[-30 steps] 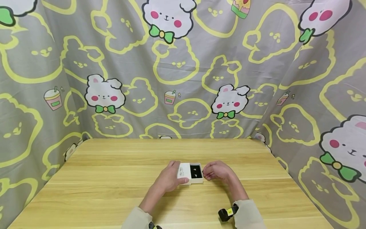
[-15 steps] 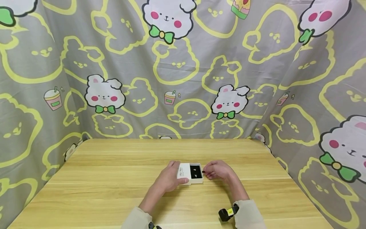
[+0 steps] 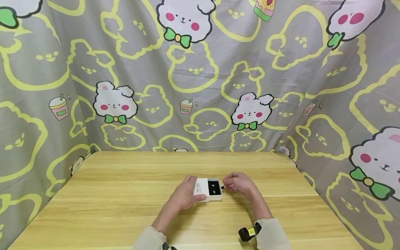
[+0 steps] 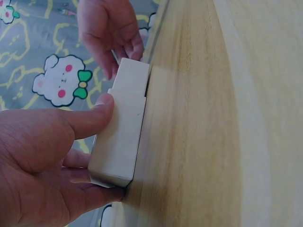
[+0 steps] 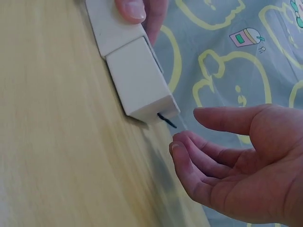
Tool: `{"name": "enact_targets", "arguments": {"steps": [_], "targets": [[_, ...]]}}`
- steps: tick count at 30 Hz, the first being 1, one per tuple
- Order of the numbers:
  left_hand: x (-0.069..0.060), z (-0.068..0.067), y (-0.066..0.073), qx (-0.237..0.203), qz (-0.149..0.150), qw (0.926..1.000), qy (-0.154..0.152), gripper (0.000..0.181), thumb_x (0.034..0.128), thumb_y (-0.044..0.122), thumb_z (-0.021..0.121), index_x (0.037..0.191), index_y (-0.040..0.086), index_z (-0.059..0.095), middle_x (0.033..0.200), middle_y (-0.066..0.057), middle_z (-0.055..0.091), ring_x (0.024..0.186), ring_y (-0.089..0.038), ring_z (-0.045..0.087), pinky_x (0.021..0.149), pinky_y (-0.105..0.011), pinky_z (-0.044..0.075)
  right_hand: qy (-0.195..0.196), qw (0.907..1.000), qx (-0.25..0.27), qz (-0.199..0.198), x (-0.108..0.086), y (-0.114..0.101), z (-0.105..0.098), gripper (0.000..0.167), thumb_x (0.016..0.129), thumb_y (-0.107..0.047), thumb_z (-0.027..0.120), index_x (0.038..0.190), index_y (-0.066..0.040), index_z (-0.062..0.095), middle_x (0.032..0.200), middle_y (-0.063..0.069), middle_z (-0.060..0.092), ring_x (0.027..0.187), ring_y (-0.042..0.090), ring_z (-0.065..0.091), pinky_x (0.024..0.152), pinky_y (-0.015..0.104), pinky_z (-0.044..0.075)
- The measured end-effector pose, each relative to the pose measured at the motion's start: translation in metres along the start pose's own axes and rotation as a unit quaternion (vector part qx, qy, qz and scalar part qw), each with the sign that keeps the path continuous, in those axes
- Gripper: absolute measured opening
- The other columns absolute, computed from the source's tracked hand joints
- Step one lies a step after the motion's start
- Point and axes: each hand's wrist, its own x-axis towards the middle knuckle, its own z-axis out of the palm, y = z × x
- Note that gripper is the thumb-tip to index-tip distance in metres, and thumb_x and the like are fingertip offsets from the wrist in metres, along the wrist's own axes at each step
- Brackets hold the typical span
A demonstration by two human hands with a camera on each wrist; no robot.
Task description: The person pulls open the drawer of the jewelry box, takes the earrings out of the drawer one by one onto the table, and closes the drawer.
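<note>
A small white box with printed text (image 3: 201,188) lies on the table, its inner tray (image 3: 215,197) slid part way out to the right. On the tray's black insert (image 3: 214,188) are two small star-shaped pieces. My left hand (image 3: 183,194) grips the sleeve between thumb and fingers, seen also in the left wrist view (image 4: 52,151). A short black tab (image 5: 167,120) sticks out of the tray's end face. Just beyond that tab my right hand (image 5: 246,161) is held with thumb and fingertips apart, holding nothing; its fingers are slightly bent.
The wooden table (image 3: 125,173) extends around the box. Behind it and at both sides hangs a grey curtain (image 3: 215,80) with cartoon prints. A black device with a yellow label (image 3: 248,232) is strapped at my right wrist.
My right hand has let go of the black tab, its fingers parting and shifting slightly up and away. The left hand, the box and the partly drawn tray stay where they were.
</note>
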Motion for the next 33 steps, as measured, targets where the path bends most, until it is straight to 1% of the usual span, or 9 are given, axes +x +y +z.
{"name": "enact_targets", "arguments": {"steps": [3,7,11,15,18,25,28,33], "targets": [[0.000,0.001,-0.001,-0.001,-0.001,1.0000,0.000,0.087,0.0864,0.038,0.080,0.149,-0.008,0.040,0.147,-0.023,0.049,0.127,-0.039,0.055,0.109,-0.052,0.044,0.003,1.0000,-0.001,-0.008,-0.001,-0.004,0.001,0.020,0.094,-0.004,0.066,0.106,0.011,0.066,0.094,0.015,0.069,0.084,0.021,0.065,0.085,0.039,0.058],[0.000,0.001,-0.001,0.000,0.003,1.0000,0.006,0.085,0.0859,0.037,0.081,0.147,-0.008,0.042,0.143,-0.022,0.051,0.115,-0.032,0.060,0.104,-0.050,0.048,0.015,0.9995,-0.021,-0.019,-0.004,-0.010,0.005,0.019,0.093,-0.006,0.068,0.105,0.010,0.067,0.095,0.017,0.070,0.085,0.022,0.066,0.087,0.042,0.058],[0.001,0.002,-0.002,0.003,0.005,0.9999,0.009,0.085,0.0857,0.037,0.081,0.147,-0.007,0.043,0.141,-0.021,0.053,0.105,-0.027,0.059,0.098,-0.048,0.051,0.035,0.9982,-0.043,-0.022,-0.007,-0.014,0.011,0.020,0.092,-0.006,0.070,0.105,0.008,0.068,0.097,0.016,0.071,0.085,0.023,0.068,0.086,0.043,0.059],[0.001,0.002,-0.002,0.001,0.003,1.0000,0.006,0.086,0.0865,0.037,0.080,0.148,-0.008,0.042,0.143,-0.022,0.051,0.112,-0.031,0.060,0.102,-0.049,0.049,0.050,0.9967,-0.059,-0.025,-0.008,-0.017,0.014,0.019,0.091,-0.007,0.071,0.105,0.006,0.071,0.099,0.014,0.072,0.087,0.025,0.068,0.086,0.043,0.058],[0.001,0.002,-0.001,0.000,0.003,1.0000,0.003,0.086,0.0870,0.038,0.080,0.148,-0.008,0.041,0.145,-0.023,0.050,0.119,-0.035,0.059,0.105,-0.051,0.047,0.053,0.9960,-0.066,-0.031,-0.009,-0.019,0.016,0.020,0.091,-0.008,0.071,0.106,0.005,0.071,0.099,0.013,0.073,0.087,0.025,0.068,0.086,0.043,0.058],[0.001,0.001,0.000,-0.001,0.003,1.0000,0.002,0.087,0.0868,0.038,0.080,0.148,-0.008,0.041,0.146,-0.023,0.049,0.121,-0.037,0.058,0.106,-0.052,0.046,0.056,0.9952,-0.069,-0.042,-0.008,-0.024,0.019,0.020,0.090,-0.008,0.072,0.106,0.004,0.072,0.098,0.011,0.074,0.088,0.027,0.068,0.086,0.042,0.058],[0.001,0.000,0.000,-0.002,0.002,1.0000,0.001,0.086,0.0870,0.037,0.080,0.148,-0.008,0.041,0.145,-0.023,0.050,0.119,-0.036,0.059,0.105,-0.052,0.047,0.058,0.9943,-0.074,-0.049,-0.008,-0.026,0.021,0.018,0.090,-0.008,0.072,0.104,0.002,0.073,0.097,0.010,0.074,0.087,0.027,0.069,0.084,0.041,0.058],[0.001,0.000,-0.001,0.001,0.004,1.0000,0.003,0.085,0.0871,0.036,0.080,0.148,-0.008,0.041,0.142,-0.021,0.052,0.107,-0.028,0.059,0.098,-0.048,0.050,0.065,0.9930,-0.076,-0.063,-0.009,-0.029,0.025,0.017,0.089,-0.007,0.072,0.102,0.003,0.073,0.093,0.009,0.075,0.085,0.027,0.070,0.082,0.041,0.059]]}}
